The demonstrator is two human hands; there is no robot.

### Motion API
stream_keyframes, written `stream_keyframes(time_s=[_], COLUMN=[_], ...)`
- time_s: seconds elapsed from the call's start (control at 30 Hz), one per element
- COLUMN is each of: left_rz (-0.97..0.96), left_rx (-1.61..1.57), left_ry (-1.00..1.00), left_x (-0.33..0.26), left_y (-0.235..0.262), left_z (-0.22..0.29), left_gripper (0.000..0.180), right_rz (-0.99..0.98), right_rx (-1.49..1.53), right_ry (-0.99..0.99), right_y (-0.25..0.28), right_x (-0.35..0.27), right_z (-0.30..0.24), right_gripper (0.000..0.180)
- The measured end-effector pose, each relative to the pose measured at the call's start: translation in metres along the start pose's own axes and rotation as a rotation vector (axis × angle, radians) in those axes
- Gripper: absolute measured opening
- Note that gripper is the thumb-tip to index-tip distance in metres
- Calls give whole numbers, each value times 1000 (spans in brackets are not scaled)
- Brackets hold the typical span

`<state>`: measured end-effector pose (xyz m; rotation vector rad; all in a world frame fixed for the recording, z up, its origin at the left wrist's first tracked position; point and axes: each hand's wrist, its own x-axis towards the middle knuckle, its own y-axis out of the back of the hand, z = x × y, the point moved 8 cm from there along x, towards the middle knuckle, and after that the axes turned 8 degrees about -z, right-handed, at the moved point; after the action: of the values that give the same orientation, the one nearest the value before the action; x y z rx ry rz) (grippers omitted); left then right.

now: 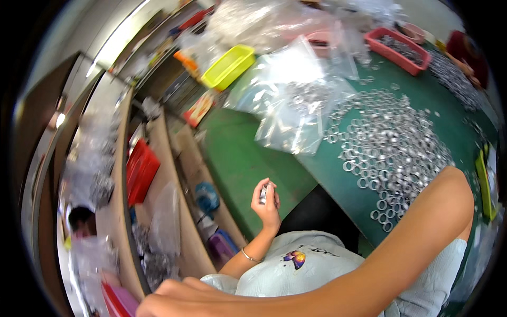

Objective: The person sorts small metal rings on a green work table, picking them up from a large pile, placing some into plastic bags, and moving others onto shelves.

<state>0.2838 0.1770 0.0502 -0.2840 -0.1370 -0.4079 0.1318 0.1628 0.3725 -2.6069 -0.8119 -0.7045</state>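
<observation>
My left hand (268,207) is raised in front of my body, its fingers closed around small silver metal rings (263,194); how many is hidden by the fingers. My right arm crosses low over my lap toward the left. At the lower edge my right hand (182,300) shows only its back and knuckles, close to a red and pink bin (117,300); its fingertips are out of sight. A wide heap of silver metal rings (393,142) covers the green table (330,166) on the right. More rings lie in and on a clear plastic bag (293,119) at the table's edge.
A yellow-green basket (228,67) and a pink tray of dark parts (398,50) stand farther back. Wooden shelves (158,174) on the left hold a red bin (141,171), blue tape (207,197) and plastic bags. Another person (467,58) sits at the far right; another head (82,221) appears left.
</observation>
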Motion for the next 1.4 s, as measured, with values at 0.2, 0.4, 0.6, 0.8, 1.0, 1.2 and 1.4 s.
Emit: stream_keyframes(time_s=[0.2, 0.4, 0.6, 0.8, 1.0, 1.2, 1.4], left_rz=[303, 135, -333, -752, -1002, -1204, -974], left_rx=[-2, -145, -308, -855, -847, -874, -828], left_ry=[40, 139, 387, 1089, 1411, 1356, 1328], left_x=[-35, -15, 2, -27, -47, -30, 9], left_y=[86, 37, -89, -193, -283, -340, -346], left_z=[17, 7, -22, -68, -85, -89, -116], left_gripper=[21, 22, 23, 33, 29, 23, 21], right_rz=[-576, 10, 670, 1108, 1340, 1083, 1272], right_rx=[193, 177, 330, -513, -1129, -1700, -1279], right_ry=[-96, 0, -608, -776, -779, -803, -745], right_y=[-68, 31, 142, 235, 318, 383, 400], right_x=[39, -8, -172, -309, -377, -351, -375], right_z=[53, 55, 115, 88, 55, 55, 51], right_gripper=[33, 27, 22, 18, 19, 25, 8])
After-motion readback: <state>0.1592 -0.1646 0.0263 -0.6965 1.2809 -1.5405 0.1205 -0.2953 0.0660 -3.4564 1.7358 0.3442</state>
